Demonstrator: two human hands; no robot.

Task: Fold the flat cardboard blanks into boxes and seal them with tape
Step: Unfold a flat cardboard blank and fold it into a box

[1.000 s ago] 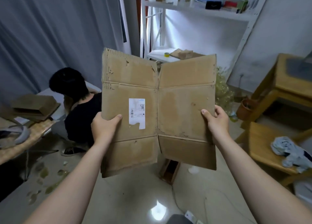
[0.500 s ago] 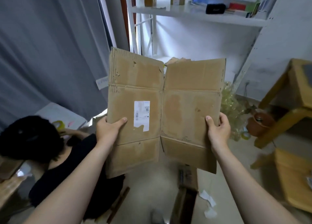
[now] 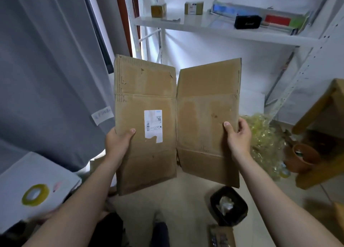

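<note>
Cardboard, worn and stained, fills the middle of the frame. The flat blank [image 3: 176, 120] is held upright in the air, its centre crease running top to bottom between two panels. The left hand [image 3: 119, 140] is clamped on the left edge, its thumb on the front face just beside the white label [image 3: 153, 125]. The right hand [image 3: 238, 135] grips the right edge the same way, thumb in front and fingers curled behind. The two hands are well apart.

The board looks soft, with small nicks near the slot between the top flaps. Pushing the edges together to open it could buckle a panel away from its score line, or tear that slot further. Both grips sit at mid-height, so the lower flaps hang free and may swing or catch as the blank is squared up.

The yellow tape roll [image 3: 35, 194] lies on the white desk [image 3: 37, 168] at lower left, apart from both hands. One hand will have to let go to fetch it — and a half-formed box held one-handed could well spring flat or slip toward the black bin [image 3: 240, 215] on the floor below. Tape may also bond poorly to such a scuffed face.
</note>
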